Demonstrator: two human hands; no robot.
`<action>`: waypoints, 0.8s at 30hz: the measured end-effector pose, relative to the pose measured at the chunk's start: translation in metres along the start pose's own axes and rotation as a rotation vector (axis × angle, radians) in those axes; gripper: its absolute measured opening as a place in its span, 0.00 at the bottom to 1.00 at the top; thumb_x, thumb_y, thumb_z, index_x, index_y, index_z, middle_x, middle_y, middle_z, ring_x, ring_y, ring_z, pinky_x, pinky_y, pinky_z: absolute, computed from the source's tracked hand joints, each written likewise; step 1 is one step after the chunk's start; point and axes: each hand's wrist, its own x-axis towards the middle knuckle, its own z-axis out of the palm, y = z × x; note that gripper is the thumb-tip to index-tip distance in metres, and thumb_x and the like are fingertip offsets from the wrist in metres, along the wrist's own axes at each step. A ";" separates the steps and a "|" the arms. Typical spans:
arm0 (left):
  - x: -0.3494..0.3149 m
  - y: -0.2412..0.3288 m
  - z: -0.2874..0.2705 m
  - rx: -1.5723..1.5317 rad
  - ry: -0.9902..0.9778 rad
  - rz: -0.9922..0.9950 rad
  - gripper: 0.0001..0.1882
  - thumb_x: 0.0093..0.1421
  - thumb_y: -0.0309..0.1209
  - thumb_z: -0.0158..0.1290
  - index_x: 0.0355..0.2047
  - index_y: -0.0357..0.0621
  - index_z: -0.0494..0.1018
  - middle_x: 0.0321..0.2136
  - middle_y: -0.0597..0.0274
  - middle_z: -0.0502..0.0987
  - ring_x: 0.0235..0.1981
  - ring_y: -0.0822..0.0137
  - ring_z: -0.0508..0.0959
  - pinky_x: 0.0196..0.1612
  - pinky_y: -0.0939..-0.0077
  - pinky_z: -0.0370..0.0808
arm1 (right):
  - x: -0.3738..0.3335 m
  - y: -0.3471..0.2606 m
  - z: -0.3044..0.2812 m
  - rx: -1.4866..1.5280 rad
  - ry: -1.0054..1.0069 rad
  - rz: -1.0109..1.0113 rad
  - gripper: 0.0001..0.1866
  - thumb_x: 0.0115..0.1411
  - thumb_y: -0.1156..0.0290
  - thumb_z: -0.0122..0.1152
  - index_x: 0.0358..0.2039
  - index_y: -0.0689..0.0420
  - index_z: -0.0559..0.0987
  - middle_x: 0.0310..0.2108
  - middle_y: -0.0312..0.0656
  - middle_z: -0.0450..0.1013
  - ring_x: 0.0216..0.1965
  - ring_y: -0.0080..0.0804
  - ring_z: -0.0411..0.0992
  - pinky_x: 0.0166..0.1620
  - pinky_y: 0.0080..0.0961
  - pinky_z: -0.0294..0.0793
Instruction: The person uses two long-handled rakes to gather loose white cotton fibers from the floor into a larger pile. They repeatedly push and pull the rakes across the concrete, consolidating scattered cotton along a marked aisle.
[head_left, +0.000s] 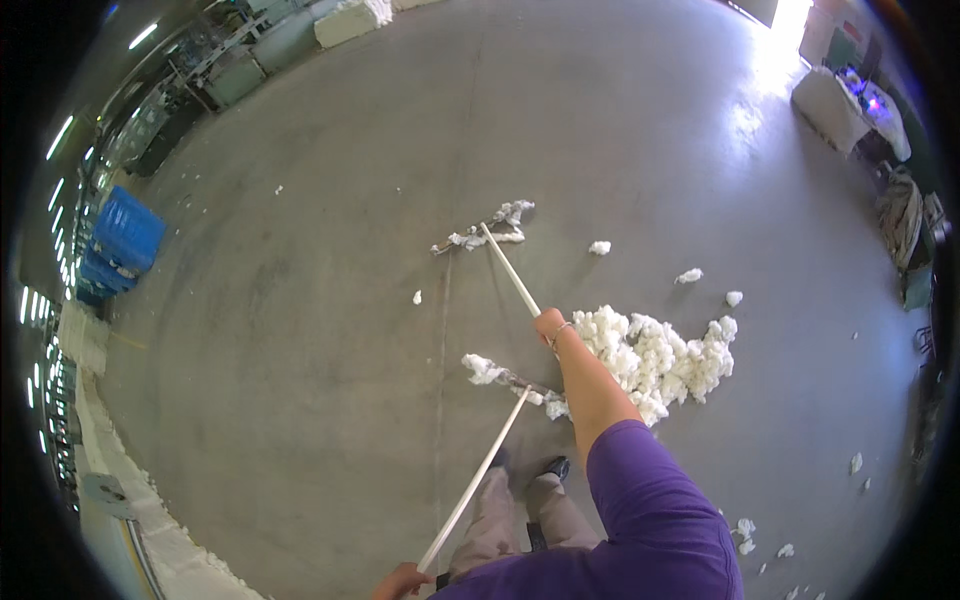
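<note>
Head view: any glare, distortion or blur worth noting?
Head view: strong glare whitens the grey floor at upper right, below a blown-out bright patch; head view: fisheye curvature bends the white strip at lower left, and the corners go black; head view: the white fluff pile shows no obvious blur.

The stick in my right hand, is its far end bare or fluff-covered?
Partly fluff-covered: white tufts show along the far end of the stick.

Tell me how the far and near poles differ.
The far pole, in the right hand, slants forward-left; the near pole, in the left hand, slants forward-right. The near pole shows more length than the far pole. Both are pale, with white fluff around their front ends.
</note>
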 end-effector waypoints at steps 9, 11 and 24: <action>-0.121 0.102 -0.069 0.443 0.052 0.075 0.18 0.45 0.33 0.61 0.33 0.35 0.72 0.18 0.60 0.72 0.16 0.70 0.71 0.18 0.74 0.69 | -0.201 0.092 -0.079 0.599 0.109 0.179 0.08 0.47 0.72 0.56 0.23 0.65 0.74 0.12 0.41 0.66 0.10 0.28 0.63 0.13 0.28 0.61; -0.133 0.123 -0.097 0.435 0.024 0.075 0.18 0.45 0.32 0.61 0.33 0.34 0.71 0.18 0.61 0.72 0.16 0.70 0.71 0.18 0.74 0.69 | -0.247 0.105 -0.103 0.695 0.157 0.248 0.14 0.48 0.74 0.56 0.36 0.65 0.75 0.16 0.39 0.68 0.11 0.25 0.65 0.12 0.23 0.61; -0.142 0.318 -0.137 0.665 -0.041 0.150 0.16 0.45 0.30 0.59 0.31 0.30 0.70 0.19 0.57 0.72 0.17 0.68 0.72 0.18 0.72 0.71 | -0.332 0.135 -0.142 0.941 0.248 0.415 0.13 0.48 0.77 0.53 0.36 0.68 0.73 0.14 0.38 0.65 0.09 0.25 0.61 0.10 0.23 0.58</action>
